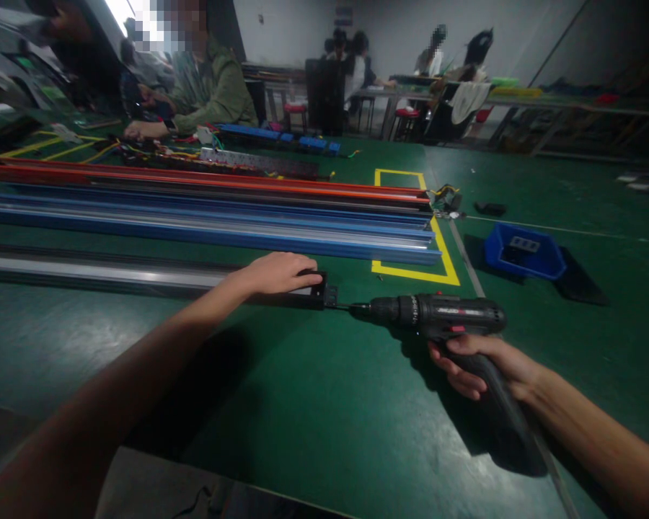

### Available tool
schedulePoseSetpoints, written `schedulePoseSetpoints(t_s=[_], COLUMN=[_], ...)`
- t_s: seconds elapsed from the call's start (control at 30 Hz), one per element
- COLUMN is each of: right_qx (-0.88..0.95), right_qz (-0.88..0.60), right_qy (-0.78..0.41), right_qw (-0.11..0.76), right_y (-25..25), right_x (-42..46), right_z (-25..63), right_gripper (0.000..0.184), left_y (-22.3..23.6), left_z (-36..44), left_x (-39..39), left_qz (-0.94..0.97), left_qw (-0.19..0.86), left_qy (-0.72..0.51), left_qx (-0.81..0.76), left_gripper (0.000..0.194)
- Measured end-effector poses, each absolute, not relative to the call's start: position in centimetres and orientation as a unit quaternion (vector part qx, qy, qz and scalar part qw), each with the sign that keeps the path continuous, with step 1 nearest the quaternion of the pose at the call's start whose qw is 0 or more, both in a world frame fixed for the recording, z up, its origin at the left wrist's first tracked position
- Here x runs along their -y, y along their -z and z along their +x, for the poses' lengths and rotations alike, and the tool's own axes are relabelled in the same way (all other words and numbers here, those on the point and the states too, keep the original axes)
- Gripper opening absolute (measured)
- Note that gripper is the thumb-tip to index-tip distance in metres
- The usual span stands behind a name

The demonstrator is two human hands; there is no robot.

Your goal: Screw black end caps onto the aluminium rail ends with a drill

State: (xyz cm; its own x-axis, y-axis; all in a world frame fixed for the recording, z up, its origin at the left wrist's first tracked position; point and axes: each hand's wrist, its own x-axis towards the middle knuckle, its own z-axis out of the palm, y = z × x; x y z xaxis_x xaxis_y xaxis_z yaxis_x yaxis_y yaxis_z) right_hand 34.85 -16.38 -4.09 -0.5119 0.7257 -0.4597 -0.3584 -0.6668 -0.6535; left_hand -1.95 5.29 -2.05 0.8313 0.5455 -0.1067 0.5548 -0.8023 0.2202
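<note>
My left hand [281, 274] grips the right end of a long black metal profile [140, 277] with a pale strip along it. The thumb lies near a small black end piece [331, 296]. My right hand [481, 364] is wrapped round the handle of a black cordless drill [459, 315], held level and pointing left. The drill's thin bit [342, 308] reaches the end piece; whether its tip sits on a screw is too small to tell.
Blue profiles [303, 236] and an orange profile [221, 180] lie behind on the green table [324, 418]. A blue bin [524, 252] stands right, by yellow tape marks [416, 275]. Across the table, a person in a green sleeve [224, 94] sits near wired parts [259, 160].
</note>
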Motion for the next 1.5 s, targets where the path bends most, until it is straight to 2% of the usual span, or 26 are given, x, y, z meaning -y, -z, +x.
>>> schedulePoseSetpoints(t_s=[0.53,0.93,1.1,1.5], right_qx=[0.255,0.289,0.297,0.286], right_qz=[-0.355,-0.327,-0.313,-0.309], right_qy=[-0.840,-0.843,-0.846,-0.852], right_qw=[0.321,0.315,0.315,0.312], right_y=[4.28,3.97,4.29,4.28], right_x=[16.16,16.01,15.95,15.95], right_z=[35.11,34.92,35.11,35.17], right_gripper=[0.020,0.032,0.025,0.022], left_y=[1.99,2.04,1.93,1.62], left_z=[-1.97,-1.99,-1.92,-1.97], left_x=[-5.27,-5.40,-5.33,-5.14], left_qz=[0.948,0.949,0.950,0.949], left_qw=[0.126,0.120,0.115,0.120], left_qy=[0.023,0.036,0.038,0.035], left_qx=[-0.293,-0.288,-0.288,-0.288], left_gripper=[0.055,0.055,0.055,0.054])
